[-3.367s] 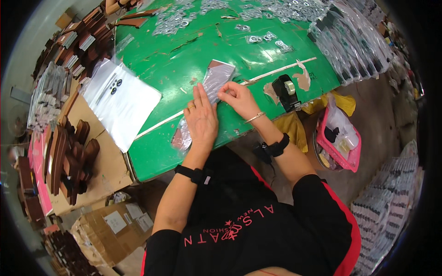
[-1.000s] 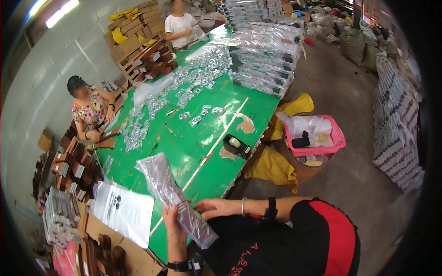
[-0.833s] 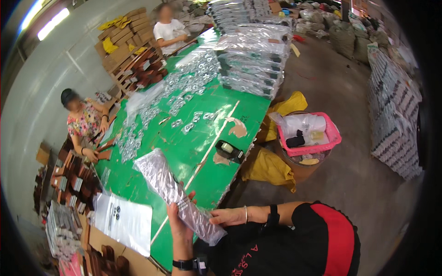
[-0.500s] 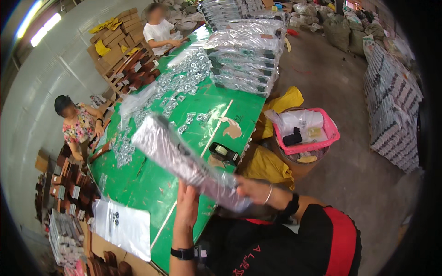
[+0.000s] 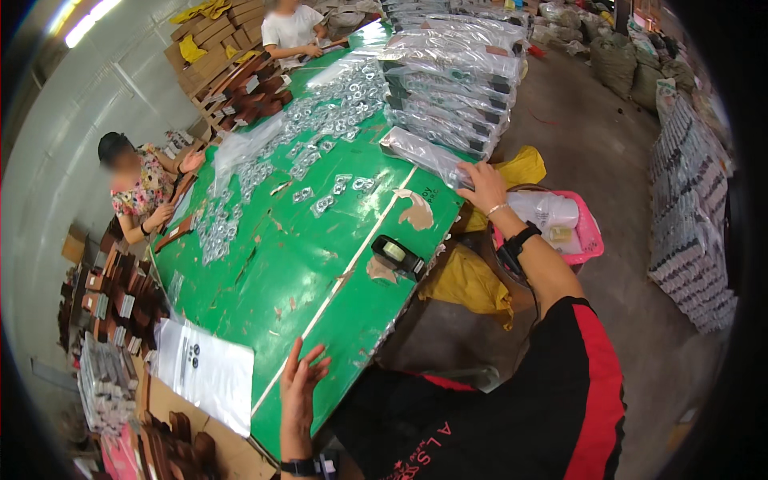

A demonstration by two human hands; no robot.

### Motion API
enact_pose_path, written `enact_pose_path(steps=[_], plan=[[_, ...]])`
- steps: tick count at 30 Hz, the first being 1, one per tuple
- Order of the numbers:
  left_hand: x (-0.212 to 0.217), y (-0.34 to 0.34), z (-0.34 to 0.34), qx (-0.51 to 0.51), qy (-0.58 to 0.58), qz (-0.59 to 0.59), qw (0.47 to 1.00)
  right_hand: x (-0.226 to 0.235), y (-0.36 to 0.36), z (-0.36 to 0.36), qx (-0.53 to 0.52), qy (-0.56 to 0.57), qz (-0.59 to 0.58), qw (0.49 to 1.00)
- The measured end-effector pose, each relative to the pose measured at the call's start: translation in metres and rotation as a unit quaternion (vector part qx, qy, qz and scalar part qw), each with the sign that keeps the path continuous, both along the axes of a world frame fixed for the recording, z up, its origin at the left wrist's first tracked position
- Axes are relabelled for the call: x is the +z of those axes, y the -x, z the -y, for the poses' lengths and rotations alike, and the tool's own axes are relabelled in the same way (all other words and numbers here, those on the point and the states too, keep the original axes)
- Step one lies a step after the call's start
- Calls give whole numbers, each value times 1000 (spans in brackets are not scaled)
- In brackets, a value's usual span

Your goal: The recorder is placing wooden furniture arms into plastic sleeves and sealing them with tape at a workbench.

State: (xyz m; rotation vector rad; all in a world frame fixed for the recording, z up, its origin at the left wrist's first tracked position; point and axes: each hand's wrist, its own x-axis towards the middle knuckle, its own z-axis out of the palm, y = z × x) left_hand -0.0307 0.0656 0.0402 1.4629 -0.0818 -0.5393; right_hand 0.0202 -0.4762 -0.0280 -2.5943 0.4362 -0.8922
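A long package wrapped in clear plastic [image 5: 424, 156] lies on the green table, against the foot of a tall stack of similar wrapped packages [image 5: 448, 100]. My right hand [image 5: 483, 186] reaches far forward and grips its near end, at the table's right edge. Over the near part of the table is my left hand [image 5: 301, 386], empty, its fingers apart. A black tape dispenser [image 5: 398, 258] stands between my hands near the right edge. To the left of my left hand lie flat plastic bags with dark printing [image 5: 204, 372].
Small bagged metal parts [image 5: 336, 100] are strewn over the green table [image 5: 320, 264]. Two people work along its far left side, beside stacked brown wooden pieces [image 5: 116, 300]. A pink basket [image 5: 590, 232] and yellow sacks [image 5: 468, 284] stand right of the table. More wrapped packages [image 5: 692, 216] are piled far right.
The wrapped package has gone from both my hands over the table to the foot of the stack. My right hand went forward with it; my left let go and dropped back.
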Motion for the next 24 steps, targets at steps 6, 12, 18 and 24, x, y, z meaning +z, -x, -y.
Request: enact_pose_path(steps=[6,12,18,24], plan=[[-18,27,-54,123,-26,-33,992,-19,-24,10,-99,101,24,990],[-25,42,-76,197,7,-44,979,-11,-35,7,-158,122,-24,980],[-23,52,-106,259,-21,-31,965,-5,-32,-2,-84,248,32,965],[-17,68,-137,288,-8,-1,958,-11,-38,21,-86,225,-60,969]])
